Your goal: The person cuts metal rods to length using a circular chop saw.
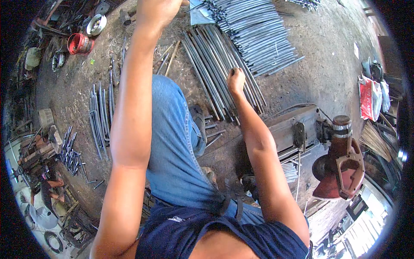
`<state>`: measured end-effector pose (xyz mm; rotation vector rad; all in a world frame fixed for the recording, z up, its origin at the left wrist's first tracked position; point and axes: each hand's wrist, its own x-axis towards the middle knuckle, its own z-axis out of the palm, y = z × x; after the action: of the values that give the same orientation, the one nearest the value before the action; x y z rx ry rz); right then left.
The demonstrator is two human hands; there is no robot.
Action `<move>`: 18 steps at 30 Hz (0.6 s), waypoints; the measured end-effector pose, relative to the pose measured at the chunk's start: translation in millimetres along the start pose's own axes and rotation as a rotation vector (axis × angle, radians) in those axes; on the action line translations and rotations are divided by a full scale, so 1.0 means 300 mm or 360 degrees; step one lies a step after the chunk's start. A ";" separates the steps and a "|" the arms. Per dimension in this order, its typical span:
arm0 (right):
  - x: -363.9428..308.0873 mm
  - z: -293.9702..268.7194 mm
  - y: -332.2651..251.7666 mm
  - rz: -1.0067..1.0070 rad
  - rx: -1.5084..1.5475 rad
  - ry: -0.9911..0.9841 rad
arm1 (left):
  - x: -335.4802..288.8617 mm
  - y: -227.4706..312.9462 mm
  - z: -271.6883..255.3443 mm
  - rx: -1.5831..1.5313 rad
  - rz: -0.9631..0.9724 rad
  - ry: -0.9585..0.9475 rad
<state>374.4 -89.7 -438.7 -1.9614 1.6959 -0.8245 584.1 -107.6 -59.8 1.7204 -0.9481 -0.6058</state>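
My left arm reaches far forward, and my left hand (158,14) is cut by the top edge. Its fingers are mostly out of view, so what it holds, if anything, cannot be made out. My right hand (236,80) is closed over a layer of long grey metal rods (209,71) lying side by side on the floor. Something small and dark shows at its fingers, too small to name. Beyond and to the right lies a larger bundle of bluish metal rods (258,36), its ends uneven. A light blue sheet (201,14) sits near the bundle's left end.
A cut-off saw (343,166) with a reddish guard stands at my right, beside a steel beam (293,127). More rods (99,116) and short cut pieces (73,151) lie at left. A red bucket (79,44) and white bowl (96,25) stand far left; a red-white sack (370,98) far right.
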 end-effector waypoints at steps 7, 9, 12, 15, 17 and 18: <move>0.008 0.099 -0.005 -0.0116 0.0025 0.0062 | 0.019 -0.011 0.016 0.0052 0.0075 -0.0038; -0.014 0.100 -0.013 0.0120 -0.0283 -0.0009 | 0.019 -0.011 0.015 0.0050 0.0105 -0.0055; -0.030 0.076 -0.008 0.0166 -0.0534 -0.0077 | 0.013 -0.001 0.014 0.0130 0.0231 -0.0096; -0.025 0.057 -0.003 0.0179 -0.0438 -0.0145 | -0.003 0.010 0.019 0.0134 0.0196 -0.0016; -0.022 0.055 -0.007 0.0186 -0.0404 -0.0128 | -0.015 0.017 0.014 0.0095 0.0261 -0.0091; -0.020 0.056 -0.011 0.0190 -0.0403 -0.0123 | -0.011 0.022 0.017 0.0095 0.0265 -0.0095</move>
<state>387.6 -84.2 -450.0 -1.9988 1.9278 -0.5053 576.3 -108.6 -55.4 1.6634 -1.1496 -0.5261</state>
